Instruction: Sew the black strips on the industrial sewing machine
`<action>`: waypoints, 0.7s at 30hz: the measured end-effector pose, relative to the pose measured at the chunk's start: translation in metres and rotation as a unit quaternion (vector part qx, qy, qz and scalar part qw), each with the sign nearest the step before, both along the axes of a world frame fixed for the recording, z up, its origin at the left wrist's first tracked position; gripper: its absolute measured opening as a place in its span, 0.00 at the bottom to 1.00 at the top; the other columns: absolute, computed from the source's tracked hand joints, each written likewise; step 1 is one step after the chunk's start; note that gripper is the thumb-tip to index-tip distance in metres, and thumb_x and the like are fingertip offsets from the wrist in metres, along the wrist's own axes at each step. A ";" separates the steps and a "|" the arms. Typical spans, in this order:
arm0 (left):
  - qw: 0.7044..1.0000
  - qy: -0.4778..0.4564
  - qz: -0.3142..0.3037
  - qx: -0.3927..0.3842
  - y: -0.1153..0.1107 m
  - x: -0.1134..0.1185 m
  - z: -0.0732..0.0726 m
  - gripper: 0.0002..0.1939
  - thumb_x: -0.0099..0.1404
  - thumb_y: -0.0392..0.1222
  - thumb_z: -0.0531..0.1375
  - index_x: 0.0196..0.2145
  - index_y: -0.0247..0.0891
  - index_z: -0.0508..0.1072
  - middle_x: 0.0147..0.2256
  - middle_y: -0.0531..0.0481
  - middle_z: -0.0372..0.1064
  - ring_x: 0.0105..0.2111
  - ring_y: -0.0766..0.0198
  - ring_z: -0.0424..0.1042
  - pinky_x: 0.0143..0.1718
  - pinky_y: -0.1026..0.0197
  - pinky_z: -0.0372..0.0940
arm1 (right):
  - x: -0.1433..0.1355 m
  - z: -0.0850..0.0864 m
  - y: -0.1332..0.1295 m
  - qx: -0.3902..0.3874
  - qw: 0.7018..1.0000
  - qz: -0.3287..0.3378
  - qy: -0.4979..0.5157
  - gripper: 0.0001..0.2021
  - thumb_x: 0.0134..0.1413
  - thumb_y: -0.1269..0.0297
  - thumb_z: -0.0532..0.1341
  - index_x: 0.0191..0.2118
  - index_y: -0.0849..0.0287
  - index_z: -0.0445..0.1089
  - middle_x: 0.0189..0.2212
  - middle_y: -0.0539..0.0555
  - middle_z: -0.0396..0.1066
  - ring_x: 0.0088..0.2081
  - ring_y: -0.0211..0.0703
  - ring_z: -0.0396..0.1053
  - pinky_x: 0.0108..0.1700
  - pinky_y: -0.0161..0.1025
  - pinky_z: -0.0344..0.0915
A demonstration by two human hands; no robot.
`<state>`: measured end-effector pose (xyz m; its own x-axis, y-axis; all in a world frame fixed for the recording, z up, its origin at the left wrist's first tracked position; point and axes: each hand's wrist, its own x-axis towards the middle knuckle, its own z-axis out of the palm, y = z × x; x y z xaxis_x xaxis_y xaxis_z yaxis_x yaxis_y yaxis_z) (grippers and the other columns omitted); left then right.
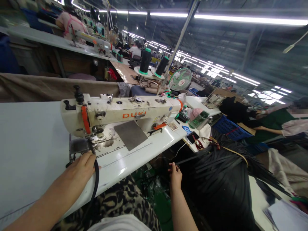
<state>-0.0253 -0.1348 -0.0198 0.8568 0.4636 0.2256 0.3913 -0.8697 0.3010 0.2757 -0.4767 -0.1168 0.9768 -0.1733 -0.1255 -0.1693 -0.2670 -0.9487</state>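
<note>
A white sewing machine (127, 112) with orange trim stands on the table before me. My left hand (83, 165) is closed on a black strap (96, 176) just in front of the presser foot. One end of that strap lies under the foot area, and the rest curves past my fingers and hangs over the table edge toward my lap. Away to the right, below table height, my right hand (175, 175) pinches a thin black strip (190, 159). This strip runs into a large bundle of black strips (221, 179) tied with a yellowish band.
A grey plate (130, 135) lies on the machine bed. Thread cones (145, 61), a fan (180, 79), a phone (193, 137) and a green bottle (199, 120) stand or lie beyond. At right are a blue crate (229, 126), papers (288, 215) and a co-worker's arm (269, 129).
</note>
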 end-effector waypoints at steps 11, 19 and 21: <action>0.984 0.008 0.015 0.178 -0.002 0.005 -0.003 0.18 0.68 0.24 0.51 0.52 0.29 0.73 0.53 0.35 0.71 0.54 0.51 0.72 0.61 0.50 0.67 | -0.012 0.064 0.031 0.037 0.997 0.057 -0.046 0.35 0.50 0.33 0.64 0.46 0.64 0.76 0.25 0.51 0.72 0.19 0.35 0.59 0.21 0.35 0.53; 0.985 -0.007 0.013 0.174 -0.003 0.009 0.001 0.14 0.70 0.27 0.53 0.51 0.28 0.71 0.50 0.37 0.71 0.54 0.52 0.72 0.64 0.50 0.63 | -0.017 0.084 0.057 0.050 0.985 0.112 -0.122 0.31 0.38 0.45 0.75 0.45 0.61 0.75 0.24 0.49 0.70 0.20 0.38 0.65 0.20 0.35 0.59; 0.984 -0.005 0.013 0.177 -0.004 0.009 0.002 0.15 0.70 0.26 0.53 0.51 0.28 0.71 0.50 0.37 0.71 0.54 0.52 0.72 0.65 0.50 0.61 | -0.020 0.091 0.061 0.039 0.982 0.123 -0.137 0.30 0.38 0.45 0.75 0.45 0.60 0.73 0.25 0.49 0.70 0.21 0.40 0.67 0.21 0.36 0.62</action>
